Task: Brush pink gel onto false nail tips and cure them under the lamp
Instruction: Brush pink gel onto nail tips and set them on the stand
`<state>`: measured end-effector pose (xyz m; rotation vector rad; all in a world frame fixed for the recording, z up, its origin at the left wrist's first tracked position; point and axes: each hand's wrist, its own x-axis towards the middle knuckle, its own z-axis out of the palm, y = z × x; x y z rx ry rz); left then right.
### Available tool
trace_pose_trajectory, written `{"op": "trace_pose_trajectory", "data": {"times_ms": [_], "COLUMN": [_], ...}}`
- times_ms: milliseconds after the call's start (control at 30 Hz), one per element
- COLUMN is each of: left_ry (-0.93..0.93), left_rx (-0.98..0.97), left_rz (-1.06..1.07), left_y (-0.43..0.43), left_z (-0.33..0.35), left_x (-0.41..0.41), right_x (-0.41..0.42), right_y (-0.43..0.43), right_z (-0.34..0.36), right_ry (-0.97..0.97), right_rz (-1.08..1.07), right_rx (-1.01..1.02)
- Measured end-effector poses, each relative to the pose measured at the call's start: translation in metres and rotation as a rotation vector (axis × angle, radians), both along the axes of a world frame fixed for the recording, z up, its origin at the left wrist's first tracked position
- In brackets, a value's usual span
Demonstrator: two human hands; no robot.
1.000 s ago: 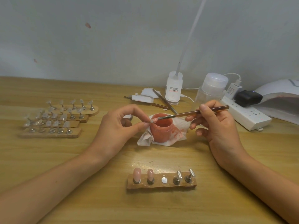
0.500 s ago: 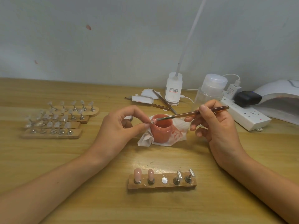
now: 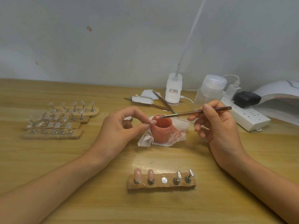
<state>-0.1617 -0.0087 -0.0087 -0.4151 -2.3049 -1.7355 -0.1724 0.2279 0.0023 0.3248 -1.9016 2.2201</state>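
A wooden table [image 3: 161, 156] runs up to a pale wall. At the middle of the frame an open jar of pink gel [image 3: 161, 129] sits on a pink-stained tissue [image 3: 178, 134]. The left hand [image 3: 119, 129] pinches a small nail tip [image 3: 152, 122] between thumb and forefinger, just left of the jar's rim. The right hand [image 3: 217, 126] grips a slim brush [image 3: 195, 112], fingers curled round its handle, the bristles over the jar's left rim, just beside the pinched tip. At lower centre a wooden holder [image 3: 161, 185] carries two pink-coated tips [image 3: 137, 173], one bare metal disc [image 3: 164, 180] and two clear tips [image 3: 178, 175]. The white curing lamp [image 3: 278, 94] stands at the right edge, behind a power strip [image 3: 246, 118]. Stacked holders of clear tips [image 3: 59, 122] lie at the left.
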Motion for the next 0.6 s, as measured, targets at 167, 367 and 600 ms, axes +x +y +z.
{"op": "trace_pose_trajectory", "data": {"times_ms": [167,367,600], "left_ry": [-0.008,-0.018,-0.020], "left_rx": [-0.002,-0.007,-0.014], "left_rz": [-0.001,0.001,0.012], "left_y": [0.0007,0.0014,0.0015], "left_z": [0.0021,0.0036,0.0033], "left_x": [0.0016,0.0022,0.0018], "right_x": [-0.0009,0.0006,-0.0006], "right_y": [0.0001,-0.0004,0.0007], "right_z": [-0.0013,0.0002,0.0000], "right_ry": [-0.026,0.025,0.040], "right_rz": [-0.012,0.009,0.011], "right_rx": [0.011,0.049,0.026]}}
